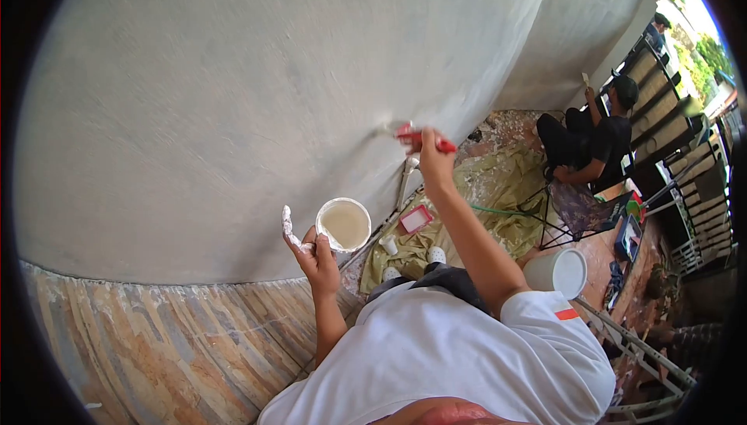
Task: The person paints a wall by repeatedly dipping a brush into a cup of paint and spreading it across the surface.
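Note:
My left hand (320, 268) is closed on a small white pot (343, 224) holding pale liquid paint, with white smears on its rim. Beside the pot, a white-coated shape sticks up from the fingers; whether it is a finger or a rag I cannot make out. My right hand (436, 159) grips the red handle of a paintbrush (406, 136), slightly blurred. Its bristle end points left and appears to touch the grey wall (233, 129).
Below the wall runs a stone-patterned surface (171, 332). A drop cloth (498, 180) covers the floor, with a pink-rimmed tray (415, 220) and white cup (389, 246). A lidded white bucket (557, 273) stands right. Another person (603, 133) sits near the fence, holding a brush.

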Demonstrator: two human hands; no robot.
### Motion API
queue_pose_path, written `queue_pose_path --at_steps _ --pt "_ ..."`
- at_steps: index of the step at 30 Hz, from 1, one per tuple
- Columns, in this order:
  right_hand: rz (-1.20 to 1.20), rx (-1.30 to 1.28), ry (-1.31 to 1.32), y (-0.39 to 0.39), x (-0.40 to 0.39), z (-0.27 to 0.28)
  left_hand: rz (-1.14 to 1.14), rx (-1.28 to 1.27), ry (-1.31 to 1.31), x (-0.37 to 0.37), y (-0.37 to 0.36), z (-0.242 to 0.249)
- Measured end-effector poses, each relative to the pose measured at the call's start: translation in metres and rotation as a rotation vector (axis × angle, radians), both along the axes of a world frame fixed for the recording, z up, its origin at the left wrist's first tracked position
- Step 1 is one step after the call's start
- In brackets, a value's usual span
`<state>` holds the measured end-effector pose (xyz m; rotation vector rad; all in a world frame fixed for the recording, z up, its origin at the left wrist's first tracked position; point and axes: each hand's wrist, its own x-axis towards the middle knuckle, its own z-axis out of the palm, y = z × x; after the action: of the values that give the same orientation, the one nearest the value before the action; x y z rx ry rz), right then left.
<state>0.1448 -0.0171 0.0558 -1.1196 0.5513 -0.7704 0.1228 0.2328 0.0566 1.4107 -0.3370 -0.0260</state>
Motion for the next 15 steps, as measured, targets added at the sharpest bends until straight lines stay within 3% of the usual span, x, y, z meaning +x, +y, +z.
queue_pose_path --at_steps 4,5,7,8,10,12,15 --pt "-0.046 -0.261 -0.596 -0.017 -0.005 0.171 0.034 0.032 0.035 0.000 -0.001 0.003" --pt "-0.055 -0.340 -0.817 -0.016 -0.006 0.199 0.030 0.029 0.013 0.001 -0.001 0.001" --pt "-0.006 -0.415 -0.899 -0.024 -0.004 0.210 0.022 0.040 0.019 0.003 -0.001 -0.001" --pt "0.071 -0.385 -0.893 -0.024 0.000 0.208 0.019 0.039 0.023 0.004 -0.002 -0.001" --pt "0.035 -0.344 -0.467 -0.005 0.009 0.161 0.028 0.046 0.038 0.002 -0.007 0.003" --pt "0.067 -0.111 -0.427 0.004 0.023 0.078 0.039 0.042 0.053 0.002 -0.008 0.004" --pt "-0.084 0.056 -0.053 0.019 -0.005 -0.033 0.024 0.048 0.019 0.005 -0.002 -0.005"
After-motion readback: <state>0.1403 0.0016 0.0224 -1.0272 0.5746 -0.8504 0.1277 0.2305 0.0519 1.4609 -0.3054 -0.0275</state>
